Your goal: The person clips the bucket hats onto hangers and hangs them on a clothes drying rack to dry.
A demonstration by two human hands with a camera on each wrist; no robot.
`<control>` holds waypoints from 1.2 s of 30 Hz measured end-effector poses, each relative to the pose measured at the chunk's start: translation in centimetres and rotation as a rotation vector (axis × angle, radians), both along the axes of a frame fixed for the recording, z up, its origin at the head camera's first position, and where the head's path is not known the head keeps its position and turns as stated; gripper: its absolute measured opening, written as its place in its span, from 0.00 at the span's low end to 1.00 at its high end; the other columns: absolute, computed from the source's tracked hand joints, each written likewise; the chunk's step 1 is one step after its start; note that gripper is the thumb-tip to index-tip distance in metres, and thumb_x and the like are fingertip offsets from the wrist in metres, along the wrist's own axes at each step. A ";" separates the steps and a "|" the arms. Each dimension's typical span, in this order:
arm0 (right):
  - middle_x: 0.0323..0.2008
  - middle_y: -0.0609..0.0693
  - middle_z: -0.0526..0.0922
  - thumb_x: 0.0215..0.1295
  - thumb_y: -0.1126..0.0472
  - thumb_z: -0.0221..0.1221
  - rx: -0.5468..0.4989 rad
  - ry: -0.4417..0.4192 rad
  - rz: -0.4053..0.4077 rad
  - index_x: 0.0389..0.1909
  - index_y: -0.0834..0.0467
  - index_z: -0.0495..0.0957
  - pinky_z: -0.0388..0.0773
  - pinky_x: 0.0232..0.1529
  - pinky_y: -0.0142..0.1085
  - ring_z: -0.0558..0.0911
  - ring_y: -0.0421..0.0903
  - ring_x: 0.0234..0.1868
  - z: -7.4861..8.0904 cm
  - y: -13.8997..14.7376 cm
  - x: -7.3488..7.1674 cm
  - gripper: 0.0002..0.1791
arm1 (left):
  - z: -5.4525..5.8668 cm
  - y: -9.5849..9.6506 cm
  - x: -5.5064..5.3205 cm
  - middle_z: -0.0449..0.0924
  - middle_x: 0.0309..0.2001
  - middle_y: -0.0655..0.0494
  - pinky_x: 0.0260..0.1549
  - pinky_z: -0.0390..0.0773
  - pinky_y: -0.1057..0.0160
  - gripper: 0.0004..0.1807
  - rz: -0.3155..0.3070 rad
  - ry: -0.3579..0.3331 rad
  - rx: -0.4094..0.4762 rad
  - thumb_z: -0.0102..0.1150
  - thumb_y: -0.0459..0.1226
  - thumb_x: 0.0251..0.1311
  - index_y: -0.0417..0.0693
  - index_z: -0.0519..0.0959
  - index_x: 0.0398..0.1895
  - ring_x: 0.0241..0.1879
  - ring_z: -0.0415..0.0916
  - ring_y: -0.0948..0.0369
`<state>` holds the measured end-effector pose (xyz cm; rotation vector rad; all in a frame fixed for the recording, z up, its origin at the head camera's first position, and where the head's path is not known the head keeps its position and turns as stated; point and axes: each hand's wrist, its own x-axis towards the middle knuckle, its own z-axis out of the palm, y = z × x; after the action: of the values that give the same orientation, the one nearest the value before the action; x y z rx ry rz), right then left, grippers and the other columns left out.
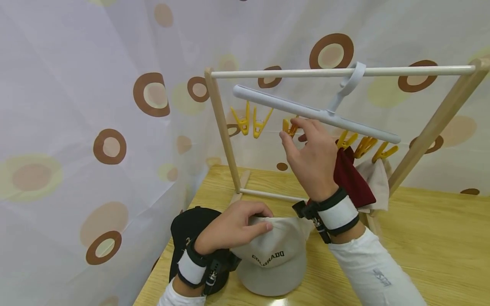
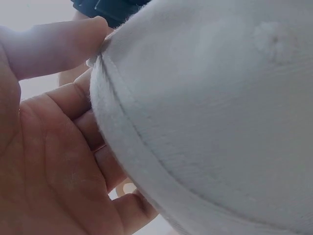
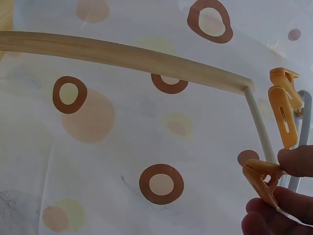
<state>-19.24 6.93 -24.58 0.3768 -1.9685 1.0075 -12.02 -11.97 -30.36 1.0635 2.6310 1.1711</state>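
White sleeves (image 1: 383, 272) are covering both arms (image 1: 351, 234); the right grip (image 1: 314, 159) is pinching a yellow clip (image 3: 257, 183) below the hanger (image 1: 285, 105); the left grip (image 1: 237, 228) is pinching a beige cap (image 1: 275, 244) reading COLORADO, beside a black cap (image 1: 193, 221).

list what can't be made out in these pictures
Head view: part of black cap, behind left hand and wristband.
Head view: print on right sleeve, too small.
Left wrist view: beige cap, cut off by right edge.
Right wrist view: right hand, mostly past right edge.
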 end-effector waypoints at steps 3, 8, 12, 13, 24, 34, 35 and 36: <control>0.43 0.60 0.86 0.62 0.54 0.68 -0.028 0.035 -0.007 0.47 0.65 0.83 0.79 0.39 0.47 0.81 0.56 0.37 0.0 0.0 -0.2 0.20 | -0.1 -0.1 -0.1 0.85 0.39 0.58 0.42 0.76 0.71 0.05 -0.001 -0.002 0.008 0.59 0.38 0.67 0.51 0.83 0.41 0.36 0.76 0.70; 0.38 0.60 0.88 0.61 0.54 0.68 -0.107 0.065 0.003 0.41 0.66 0.86 0.78 0.36 0.38 0.82 0.55 0.33 -0.3 0.2 -0.6 0.17 | 0.0 -0.1 -0.6 0.85 0.37 0.58 0.40 0.77 0.71 0.05 -0.001 0.010 0.031 0.59 0.37 0.66 0.51 0.83 0.40 0.35 0.76 0.70; 0.31 0.60 0.88 0.59 0.57 0.70 -0.205 0.000 0.017 0.36 0.67 0.84 0.70 0.27 0.22 0.81 0.47 0.26 -0.7 0.5 -0.6 0.15 | -0.2 0.0 -1.0 0.85 0.35 0.58 0.39 0.77 0.71 0.05 -0.006 0.037 0.035 0.59 0.37 0.66 0.50 0.84 0.39 0.34 0.75 0.71; 0.30 0.60 0.87 0.59 0.57 0.70 -0.232 -0.024 0.020 0.35 0.67 0.84 0.68 0.25 0.20 0.79 0.43 0.25 -0.8 0.6 -0.5 0.15 | -0.2 0.1 -1.1 0.85 0.35 0.58 0.38 0.77 0.71 0.05 -0.007 0.038 0.034 0.59 0.37 0.66 0.50 0.84 0.39 0.33 0.75 0.71; 0.40 0.60 0.87 0.58 0.60 0.71 -0.402 -0.188 0.092 0.51 0.66 0.80 0.75 0.30 0.19 0.77 0.26 0.27 -1.2 1.1 -0.5 0.22 | 0.3 0.4 -2.1 0.84 0.35 0.57 0.36 0.74 0.71 0.06 0.020 0.054 -0.009 0.58 0.37 0.66 0.49 0.84 0.40 0.32 0.74 0.69; 0.36 0.61 0.87 0.61 0.57 0.69 -0.298 -0.281 0.146 0.48 0.62 0.84 0.72 0.30 0.23 0.78 0.27 0.28 -1.0 2.0 -0.4 0.17 | 2.4 0.9 -4.9 0.86 0.40 0.54 0.43 0.77 0.65 0.07 0.065 0.183 -0.079 0.58 0.37 0.67 0.47 0.84 0.43 0.39 0.78 0.62; 0.36 0.61 0.87 0.61 0.57 0.68 -0.291 -0.286 0.156 0.48 0.62 0.84 0.73 0.30 0.23 0.78 0.28 0.29 -1.0 2.0 -0.4 0.17 | 2.5 1.0 -5.2 0.86 0.41 0.53 0.45 0.77 0.63 0.08 0.074 0.201 -0.092 0.58 0.37 0.67 0.46 0.84 0.43 0.41 0.79 0.61; 0.36 0.61 0.87 0.61 0.57 0.68 -0.283 -0.289 0.167 0.48 0.62 0.84 0.73 0.31 0.22 0.78 0.28 0.29 -1.0 2.0 -0.3 0.17 | 2.6 1.1 -5.4 0.86 0.42 0.53 0.46 0.78 0.61 0.08 0.085 0.223 -0.108 0.58 0.36 0.67 0.45 0.84 0.44 0.43 0.79 0.59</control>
<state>-19.58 8.97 -25.63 0.2497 -2.0313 1.4970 -17.44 -10.91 -27.75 1.1328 2.8974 0.9616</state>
